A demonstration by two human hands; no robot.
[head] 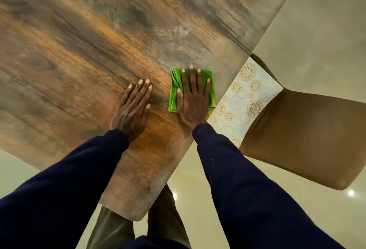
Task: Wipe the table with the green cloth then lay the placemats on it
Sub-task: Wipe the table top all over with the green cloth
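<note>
A folded green cloth lies on the brown wood-grain table, close to its right edge. My right hand presses flat on top of the cloth, fingers spread. To the left of it, my left hand rests flat on the bare tabletop, fingers together, holding nothing. White placemats with a gold and grey circle pattern lie on the seat of a chair just off the table's right edge.
A tan chair stands to the right of the table, partly tucked under its edge. A pale smudge marks the tabletop beyond the cloth. Glossy cream floor surrounds the table. My legs stand at the near corner.
</note>
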